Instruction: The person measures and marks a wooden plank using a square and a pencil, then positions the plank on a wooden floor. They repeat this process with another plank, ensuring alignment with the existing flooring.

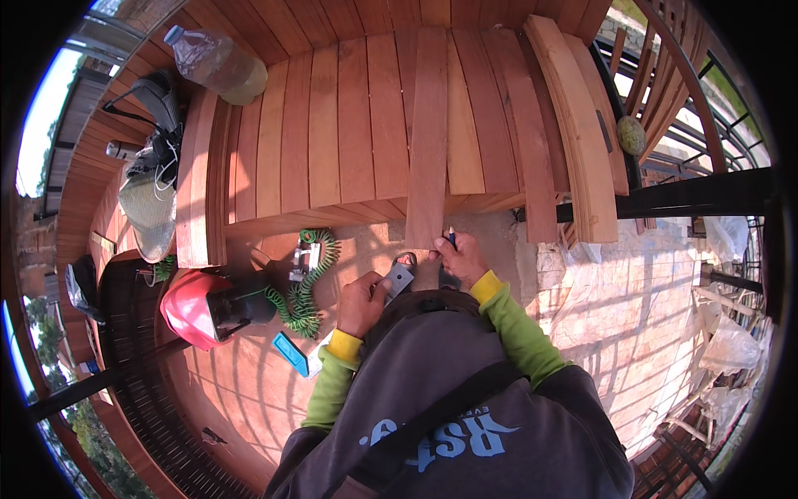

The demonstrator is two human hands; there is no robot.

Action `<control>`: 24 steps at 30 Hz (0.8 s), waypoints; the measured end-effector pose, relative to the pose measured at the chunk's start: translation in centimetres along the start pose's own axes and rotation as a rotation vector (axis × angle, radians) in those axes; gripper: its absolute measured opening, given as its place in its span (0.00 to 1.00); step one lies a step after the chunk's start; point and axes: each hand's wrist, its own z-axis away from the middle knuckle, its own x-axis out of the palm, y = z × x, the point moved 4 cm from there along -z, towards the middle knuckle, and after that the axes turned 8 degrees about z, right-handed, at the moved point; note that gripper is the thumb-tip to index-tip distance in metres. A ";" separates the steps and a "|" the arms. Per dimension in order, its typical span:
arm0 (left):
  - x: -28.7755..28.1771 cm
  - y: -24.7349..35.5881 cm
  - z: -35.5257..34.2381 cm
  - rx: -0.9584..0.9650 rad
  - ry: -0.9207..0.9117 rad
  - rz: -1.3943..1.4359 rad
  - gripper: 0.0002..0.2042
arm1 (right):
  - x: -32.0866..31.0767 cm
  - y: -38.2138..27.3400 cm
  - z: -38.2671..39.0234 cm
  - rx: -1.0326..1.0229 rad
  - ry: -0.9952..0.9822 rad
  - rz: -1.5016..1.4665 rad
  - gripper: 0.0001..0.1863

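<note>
My left hand [362, 304] is closed on a small flat grey piece [400, 281] with dark dots on its face, held low in front of my body. To its right, my right hand [463, 259] pinches a dark pen [450, 238] with a pale tip pointing away from me. Its fingers are at the near end of a loose reddish plank [427, 141], which lies lengthwise over the slatted wooden bench [324, 133] and overhangs its front edge. Whether the pen touches the wood I cannot tell.
More loose boards [573, 125] lie at the right of the bench. A plastic bottle [218, 66] of cloudy liquid lies at the far left. On the floor are a coiled green hose [299, 309], a red container [193, 309] and a blue block [290, 354].
</note>
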 end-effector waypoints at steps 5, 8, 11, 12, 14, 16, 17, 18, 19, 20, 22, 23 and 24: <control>0.4 -0.6 2.4 -0.108 0.083 0.086 0.11 | 0.9 -0.2 -1.0 -0.047 -0.014 0.101 0.17; 1.2 -1.4 3.5 -0.144 0.116 0.107 0.11 | 1.2 -0.2 -1.2 -0.052 -0.030 0.096 0.17; 1.7 -1.3 4.0 -0.113 0.156 0.120 0.12 | 1.1 -0.6 -1.3 -0.096 -0.060 0.123 0.17; 1.8 -1.1 4.2 -0.103 0.174 0.123 0.12 | 1.1 -1.2 -1.1 -0.118 -0.074 0.131 0.17; 1.9 -0.2 4.2 -0.079 0.203 0.126 0.11 | 0.6 -1.2 -0.8 -0.110 -0.089 0.137 0.16; 1.8 1.0 4.0 -0.032 0.221 0.181 0.12 | -0.8 -0.7 -0.6 -0.055 -0.093 0.136 0.15; 1.6 1.8 3.8 -0.006 0.227 0.207 0.12 | -1.4 -0.3 -0.2 -0.050 -0.094 0.144 0.14; 1.5 2.9 3.7 -0.011 0.210 0.276 0.12 | -2.1 0.4 0.4 -0.046 -0.096 0.154 0.13; 1.2 4.4 3.3 -0.009 0.190 0.345 0.12 | -2.8 0.9 0.8 -0.046 -0.089 0.165 0.12; 1.1 5.5 3.0 -0.007 0.166 0.413 0.12 | -3.0 1.4 1.4 -0.102 -0.101 0.158 0.12; 1.0 7.3 1.9 0.014 0.155 0.573 0.11 | -3.0 1.6 2.9 -0.219 -0.112 0.159 0.11; 0.6 8.7 1.2 0.064 0.150 0.621 0.12 | -3.1 1.4 3.5 -0.252 -0.117 0.208 0.11; 0.1 10.2 0.7 0.108 0.154 0.666 0.12 | -2.6 0.1 4.5 -0.282 -0.133 0.253 0.11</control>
